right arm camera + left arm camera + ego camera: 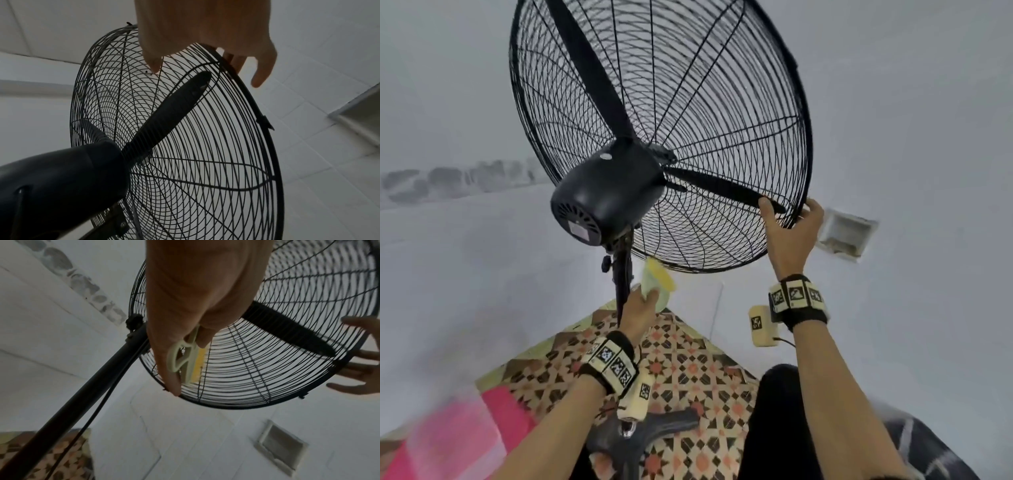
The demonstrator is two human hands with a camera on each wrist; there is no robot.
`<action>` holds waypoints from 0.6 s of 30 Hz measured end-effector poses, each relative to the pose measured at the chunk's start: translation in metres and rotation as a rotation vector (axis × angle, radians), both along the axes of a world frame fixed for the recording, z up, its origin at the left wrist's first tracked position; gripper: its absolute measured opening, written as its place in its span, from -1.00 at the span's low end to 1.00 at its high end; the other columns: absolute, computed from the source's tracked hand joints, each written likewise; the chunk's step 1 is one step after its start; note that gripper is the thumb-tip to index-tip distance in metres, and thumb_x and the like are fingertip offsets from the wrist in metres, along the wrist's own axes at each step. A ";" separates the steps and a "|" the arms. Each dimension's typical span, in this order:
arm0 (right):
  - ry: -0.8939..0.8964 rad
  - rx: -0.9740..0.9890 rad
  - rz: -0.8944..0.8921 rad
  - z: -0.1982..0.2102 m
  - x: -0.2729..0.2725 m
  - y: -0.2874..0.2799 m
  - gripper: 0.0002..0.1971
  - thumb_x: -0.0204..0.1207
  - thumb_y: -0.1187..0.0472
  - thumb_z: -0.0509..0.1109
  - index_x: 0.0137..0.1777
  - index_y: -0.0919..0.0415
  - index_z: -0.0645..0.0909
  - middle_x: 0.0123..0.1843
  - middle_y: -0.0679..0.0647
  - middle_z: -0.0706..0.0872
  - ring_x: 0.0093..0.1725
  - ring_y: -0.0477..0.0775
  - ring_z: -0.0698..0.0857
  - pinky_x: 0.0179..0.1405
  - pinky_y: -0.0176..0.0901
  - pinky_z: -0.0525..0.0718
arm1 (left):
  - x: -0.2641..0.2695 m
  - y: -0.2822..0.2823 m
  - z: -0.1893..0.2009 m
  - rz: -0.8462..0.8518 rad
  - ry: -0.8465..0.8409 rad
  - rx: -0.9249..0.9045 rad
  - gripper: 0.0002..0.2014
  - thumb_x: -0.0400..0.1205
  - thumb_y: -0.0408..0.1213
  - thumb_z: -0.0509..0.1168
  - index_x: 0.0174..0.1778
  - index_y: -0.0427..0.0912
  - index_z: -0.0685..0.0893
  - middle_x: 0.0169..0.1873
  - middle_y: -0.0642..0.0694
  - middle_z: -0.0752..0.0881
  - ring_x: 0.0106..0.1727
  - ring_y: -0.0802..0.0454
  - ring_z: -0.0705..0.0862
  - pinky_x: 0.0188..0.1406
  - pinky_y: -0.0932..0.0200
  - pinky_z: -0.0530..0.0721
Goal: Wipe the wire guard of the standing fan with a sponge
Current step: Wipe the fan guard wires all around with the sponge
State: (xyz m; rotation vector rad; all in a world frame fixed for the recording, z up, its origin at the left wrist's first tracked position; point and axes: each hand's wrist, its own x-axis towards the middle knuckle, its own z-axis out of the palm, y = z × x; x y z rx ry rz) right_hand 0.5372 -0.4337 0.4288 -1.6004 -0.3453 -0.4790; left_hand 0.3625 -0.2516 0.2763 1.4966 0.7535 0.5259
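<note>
Black wire guard [722, 113] is filling the upper centre of the head view, tilted, on the standing fan's pole [621, 284]. Right hand [792, 233] is gripping the guard's rim at right centre, thumb on the near side, fingers [357, 371] spread and wrapping over the far side. Left hand [642, 308] is sitting lower centre beside the pole, fingers pinching the pale handle of a yellow sponge [659, 281], which is just under the guard's bottom edge. Contact with the wires: cannot tell. Patterned floor tiles [688, 370] are showing below.
</note>
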 end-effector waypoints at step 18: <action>-0.048 0.299 0.070 -0.043 0.037 0.041 -0.16 0.40 -0.48 0.50 0.42 0.12 0.39 0.30 0.03 0.74 0.29 -0.08 0.73 0.41 -0.15 0.65 | 0.100 0.073 -0.072 0.209 0.218 -0.014 -0.49 0.79 -0.35 0.15 0.69 -0.29 0.30 0.32 -0.37 0.64 0.28 -0.42 0.69 0.26 -0.26 0.72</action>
